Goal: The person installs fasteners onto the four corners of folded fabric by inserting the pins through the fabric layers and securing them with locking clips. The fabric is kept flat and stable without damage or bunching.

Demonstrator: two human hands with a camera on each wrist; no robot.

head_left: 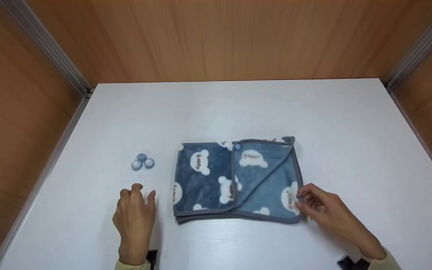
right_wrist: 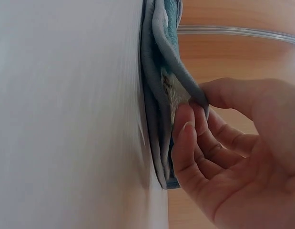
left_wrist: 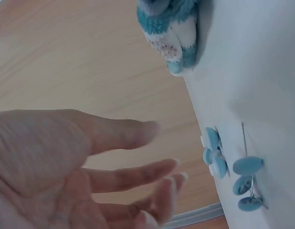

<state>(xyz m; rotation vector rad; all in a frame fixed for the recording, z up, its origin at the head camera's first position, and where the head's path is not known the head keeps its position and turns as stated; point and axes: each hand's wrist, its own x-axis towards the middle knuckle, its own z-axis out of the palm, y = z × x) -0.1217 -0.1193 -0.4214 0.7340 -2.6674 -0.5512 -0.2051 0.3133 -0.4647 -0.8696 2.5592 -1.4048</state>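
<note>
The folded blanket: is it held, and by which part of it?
The right hand pinches the folded blanket by its grey edge, near a corner; the left hand holds nothing.

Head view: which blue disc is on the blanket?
The single disc near the far edge of the blanket, at the upper-left corner of the folded flap. The other three discs cluster on the table, left of the blanket.

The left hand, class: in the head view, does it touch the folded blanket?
No: a strip of bare white table shows between the left hand and the folded blanket.
</note>
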